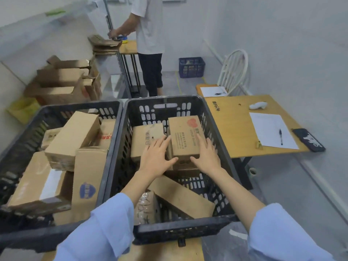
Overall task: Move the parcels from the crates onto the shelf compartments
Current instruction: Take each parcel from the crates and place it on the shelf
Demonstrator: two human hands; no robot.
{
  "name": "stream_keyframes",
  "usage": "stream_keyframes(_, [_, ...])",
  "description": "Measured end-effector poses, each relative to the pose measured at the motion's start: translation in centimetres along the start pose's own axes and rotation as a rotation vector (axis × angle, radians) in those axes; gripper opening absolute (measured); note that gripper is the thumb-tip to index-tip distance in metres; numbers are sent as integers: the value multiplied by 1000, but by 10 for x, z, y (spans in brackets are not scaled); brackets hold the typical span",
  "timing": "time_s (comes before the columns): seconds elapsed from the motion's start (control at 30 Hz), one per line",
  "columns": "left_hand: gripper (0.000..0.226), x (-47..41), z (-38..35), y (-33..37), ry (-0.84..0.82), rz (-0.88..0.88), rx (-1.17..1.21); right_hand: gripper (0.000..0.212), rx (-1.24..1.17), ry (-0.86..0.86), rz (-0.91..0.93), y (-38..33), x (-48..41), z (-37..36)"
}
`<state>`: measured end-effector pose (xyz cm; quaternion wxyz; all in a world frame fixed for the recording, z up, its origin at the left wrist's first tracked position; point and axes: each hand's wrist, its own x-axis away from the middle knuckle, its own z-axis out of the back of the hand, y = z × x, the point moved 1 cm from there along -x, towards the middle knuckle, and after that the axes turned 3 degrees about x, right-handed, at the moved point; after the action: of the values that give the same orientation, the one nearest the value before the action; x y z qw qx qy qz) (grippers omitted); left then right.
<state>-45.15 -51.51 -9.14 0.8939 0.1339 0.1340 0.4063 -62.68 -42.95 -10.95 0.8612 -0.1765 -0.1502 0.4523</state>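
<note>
Two black plastic crates stand side by side in front of me. The right crate (pixel 214 132) holds a cardboard parcel with a red logo (pixel 185 136). My left hand (pixel 156 157) lies against its left side and my right hand (pixel 206 157) against its right side, thumbs on its near end. Behind my left hand sits a second parcel (pixel 146 138). A long flat parcel (pixel 180 198) lies tilted at the crate's near end, beside a taped brown packet (pixel 145 208). The left crate (pixel 24 136) is full of several cardboard parcels (pixel 73 136). No shelf is in view.
A wooden table (pixel 237 132) to the right carries papers, a pen (pixel 280 136) and a phone (pixel 308 140). A white chair (pixel 234 70) and a blue basket (pixel 191 67) stand beyond. A person (pixel 148 44) works at a small table ahead. Cardboard boxes (pixel 64 81) are piled at the left.
</note>
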Motion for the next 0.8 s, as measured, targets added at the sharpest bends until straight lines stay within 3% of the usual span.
stream_keyframes(0.27, [84, -25, -31, -23, -30, -23, 95, 90, -42, 35, -8, 2, -12, -15])
stream_keyframes(0.5, [88, -39, -44, -19, 24, -47, 160, 83, -220, 113, 23, 5, -13, -14])
stream_keyframes(0.8, [95, -40, -63, -27, -32, 67, 286, 110, -381, -44, -32, 15, -23, -23])
